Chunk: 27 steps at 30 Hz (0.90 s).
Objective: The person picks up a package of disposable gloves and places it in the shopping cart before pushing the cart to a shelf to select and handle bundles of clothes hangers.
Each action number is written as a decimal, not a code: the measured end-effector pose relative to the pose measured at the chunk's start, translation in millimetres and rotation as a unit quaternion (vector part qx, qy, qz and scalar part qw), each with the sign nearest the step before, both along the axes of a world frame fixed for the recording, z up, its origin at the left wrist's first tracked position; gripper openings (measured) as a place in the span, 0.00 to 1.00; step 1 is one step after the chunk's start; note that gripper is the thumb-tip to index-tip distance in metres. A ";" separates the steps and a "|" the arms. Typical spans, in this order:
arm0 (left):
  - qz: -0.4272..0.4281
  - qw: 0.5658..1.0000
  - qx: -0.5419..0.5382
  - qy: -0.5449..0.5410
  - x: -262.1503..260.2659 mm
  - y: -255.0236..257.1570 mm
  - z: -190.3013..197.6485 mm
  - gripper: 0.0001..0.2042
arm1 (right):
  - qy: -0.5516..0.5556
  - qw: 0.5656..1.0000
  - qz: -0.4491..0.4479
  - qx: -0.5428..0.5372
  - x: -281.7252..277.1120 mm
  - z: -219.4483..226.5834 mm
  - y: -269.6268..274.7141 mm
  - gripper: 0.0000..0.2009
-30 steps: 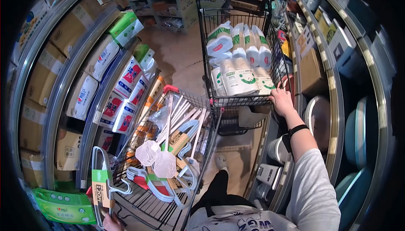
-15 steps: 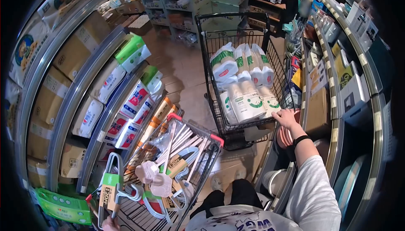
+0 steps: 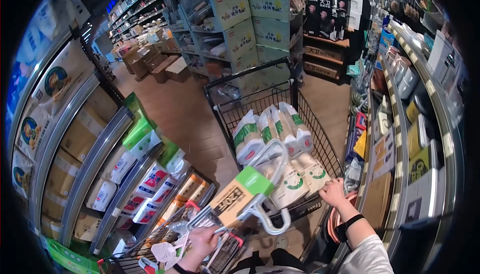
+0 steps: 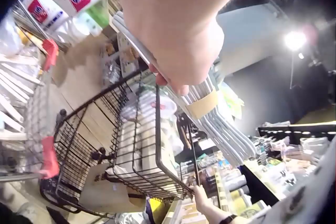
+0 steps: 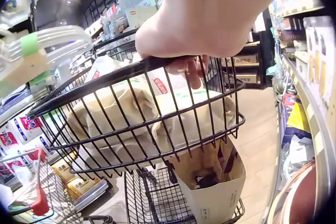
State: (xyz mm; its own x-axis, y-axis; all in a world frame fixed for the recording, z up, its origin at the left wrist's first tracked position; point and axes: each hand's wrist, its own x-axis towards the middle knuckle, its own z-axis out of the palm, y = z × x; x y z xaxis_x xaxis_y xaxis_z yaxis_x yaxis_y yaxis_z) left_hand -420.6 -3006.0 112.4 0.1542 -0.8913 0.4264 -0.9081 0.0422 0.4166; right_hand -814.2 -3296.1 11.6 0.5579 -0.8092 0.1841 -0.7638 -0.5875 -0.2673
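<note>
- At far left, tissue packs (image 3: 122,164) line the shelf.
- Next, the red-cornered cart (image 4: 50,158) sits low by that shelf, a pink-headed tool (image 3: 165,254) lying in it.
- The left hand (image 3: 202,241) has its grip closed on one end of the hanger pack (image 3: 241,194); the rest of the pack sticks out, hooks outward, towards the black cart (image 5: 107,79). From above it overlaps the smiley packs (image 3: 312,171); in the right wrist view it is off to the side of the cart, so it seems held in the air, not laid down.
- The black cart holds the smiley packs at its near end, green-banded packs (image 3: 297,124) behind.
- The right hand (image 3: 332,191) has its grip curled over the cart's near rim, by the right corner.
- The step in hand looks like carrying the hanger pack across while the cart is held. From here, a move would call for a firm left hold, hooks kept clear of the wires, and a steady right hand.
</note>
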 end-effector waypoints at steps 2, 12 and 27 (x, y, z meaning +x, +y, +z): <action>-0.010 1.000 0.020 -0.018 -17.5 -47.2 -5.9 0.06 | 0.014 0.999 0.028 0.004 -1.5 -1.3 -27.5 0.15; 0.022 0.997 0.008 -0.072 -60.5 -203.7 -43.2 0.07 | 0.054 0.994 0.089 -0.034 50.2 2.1 -159.4 0.14; 0.170 0.960 0.216 -0.060 26.9 -369.3 -48.9 0.08 | 0.138 0.957 0.251 0.044 224.3 15.1 -364.8 0.17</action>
State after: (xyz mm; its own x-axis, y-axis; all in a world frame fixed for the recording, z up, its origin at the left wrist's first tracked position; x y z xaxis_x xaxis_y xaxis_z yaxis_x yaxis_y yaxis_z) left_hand -393.7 -3375.4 63.5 0.4400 -0.8959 0.0615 -0.8814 -0.4178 0.2206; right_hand -589.9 -3660.9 26.8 0.8976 -0.4329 -0.0828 -0.4407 -0.8829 -0.1618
